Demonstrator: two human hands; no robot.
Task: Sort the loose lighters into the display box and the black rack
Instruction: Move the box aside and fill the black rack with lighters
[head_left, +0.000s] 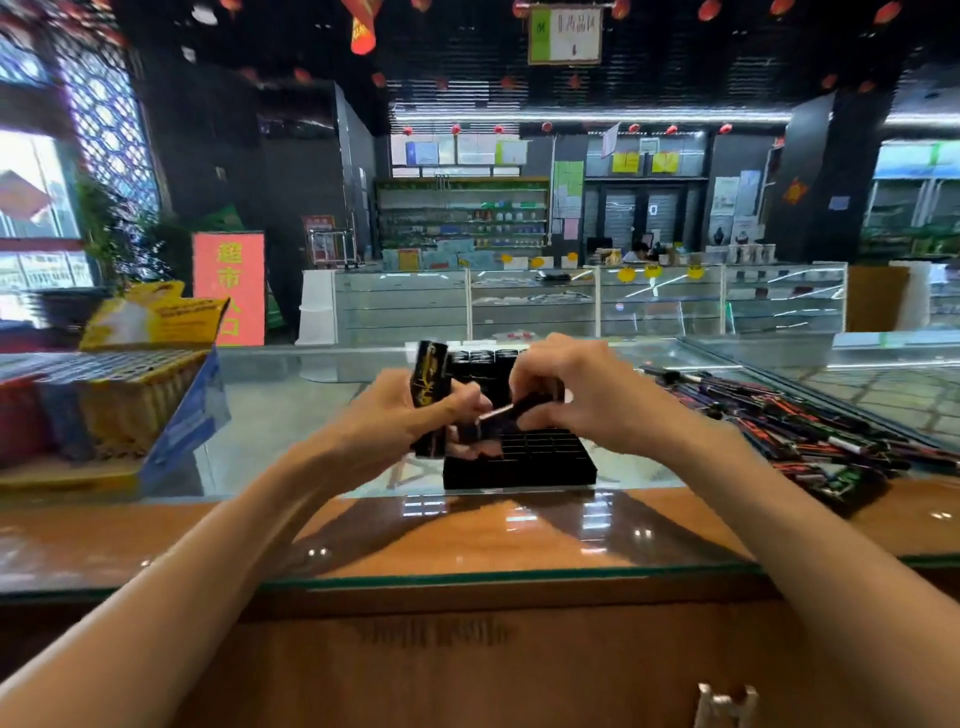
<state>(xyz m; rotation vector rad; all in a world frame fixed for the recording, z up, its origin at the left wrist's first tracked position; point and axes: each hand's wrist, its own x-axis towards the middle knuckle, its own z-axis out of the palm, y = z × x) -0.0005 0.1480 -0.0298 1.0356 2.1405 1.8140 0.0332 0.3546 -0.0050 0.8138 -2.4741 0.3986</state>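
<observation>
The black rack (519, 462) sits on the glass counter in the middle, with a few black lighters (483, 364) standing in its far row. My left hand (415, 410) grips a bunch of black lighters with gold print (428, 376), held upright just left of the rack. Above the rack, my right hand (571, 389) pinches one black lighter (511, 410), tilted, its metal end toward the left hand. The display box (176, 436), blue and yellow, stands at the left, full of coloured lighters. A pile of loose lighters (810, 431) lies at the right.
The glass counter (291, 415) has a wooden front band and a green glass edge near me. Beyond it are more glass showcases (587, 301), shop shelves and a red sign (228, 286). A person sits far back behind the showcases.
</observation>
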